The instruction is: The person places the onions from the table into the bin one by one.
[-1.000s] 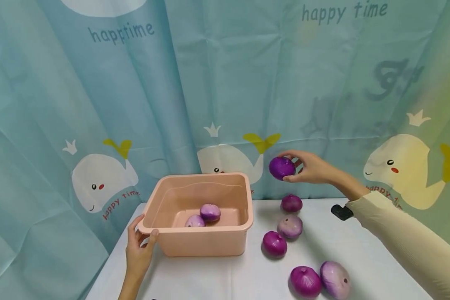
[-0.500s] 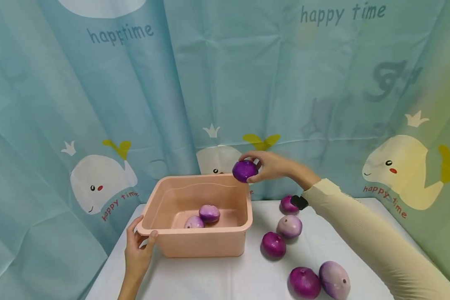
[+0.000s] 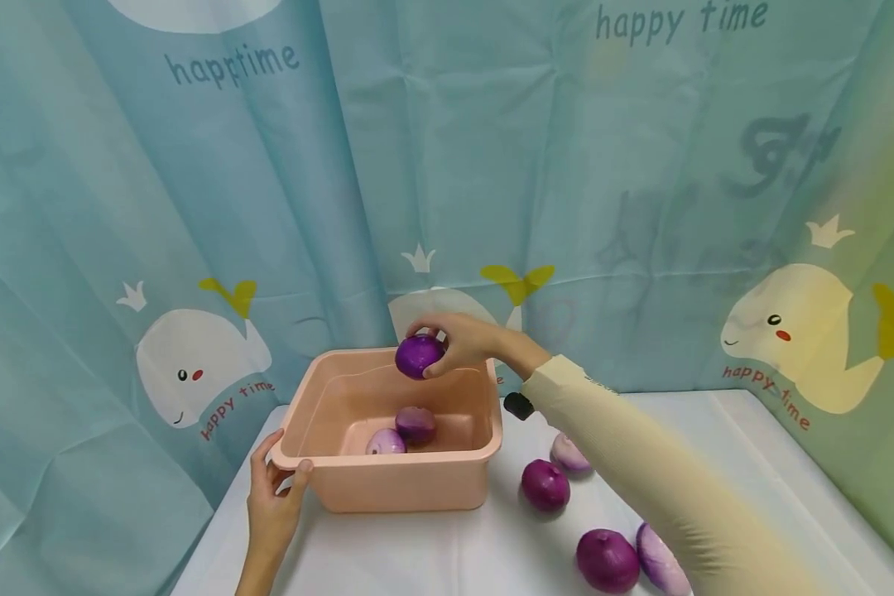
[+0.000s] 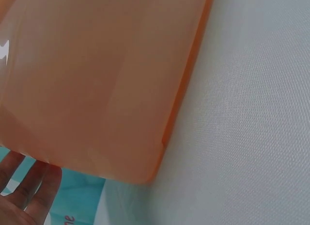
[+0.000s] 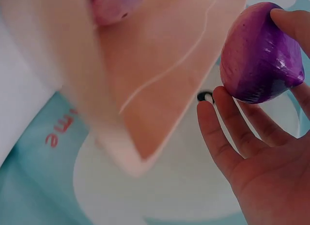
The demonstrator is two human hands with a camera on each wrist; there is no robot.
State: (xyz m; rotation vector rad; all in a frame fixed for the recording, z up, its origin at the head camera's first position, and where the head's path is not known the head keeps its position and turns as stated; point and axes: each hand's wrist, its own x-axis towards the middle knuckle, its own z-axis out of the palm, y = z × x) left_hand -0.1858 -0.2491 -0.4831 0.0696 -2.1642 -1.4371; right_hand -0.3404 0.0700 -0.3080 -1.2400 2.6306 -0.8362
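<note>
Item: my right hand (image 3: 468, 341) pinches a glossy purple onion (image 3: 419, 356) over the pink plastic tub (image 3: 410, 490), whose near-left corner my left hand (image 3: 273, 501) grips to steady it.

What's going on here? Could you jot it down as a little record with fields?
Right hand: holds a purple onion above the pink tub.
Left hand: grips the tub's near left corner.
In tub: two onions.
On table: four more onions right of the tub, partly hidden by the sleeve.
Backdrop: whale curtain.
</note>
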